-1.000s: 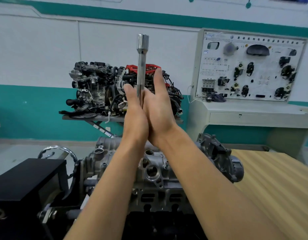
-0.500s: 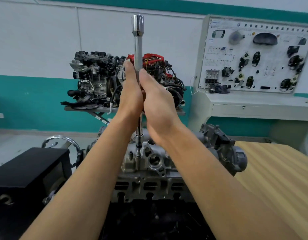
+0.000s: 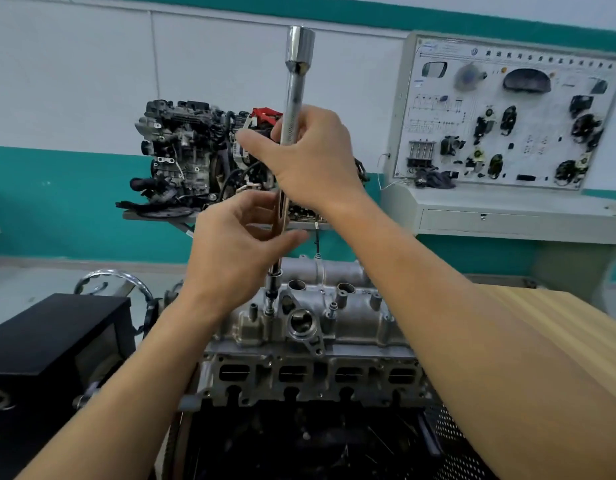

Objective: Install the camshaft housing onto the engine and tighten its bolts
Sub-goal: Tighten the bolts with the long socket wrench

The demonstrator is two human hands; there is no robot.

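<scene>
Extension bar, seated on 1 bolt of camshaft housing: palm-rolling is giving way to finger-twisting, right hand gripping high, left hand pinching lower; run-down likely continuing.

Chrome extension bar, grey camshaft housing, teal wall band, striped tan tabletop

Hands: held flat, palm against palm, around the extension bar a second ago; now parted.
Right hand: raised along the bar, fingers curled round its upper shaft.
Left hand: lowered, thumb and fingers closed loosely about the lower shaft.
Bar: formerly upright, now leaned, top to the right.
Lower end: earlier hidden by the wrists, now exposed on a bolt of the camshaft housing.
</scene>
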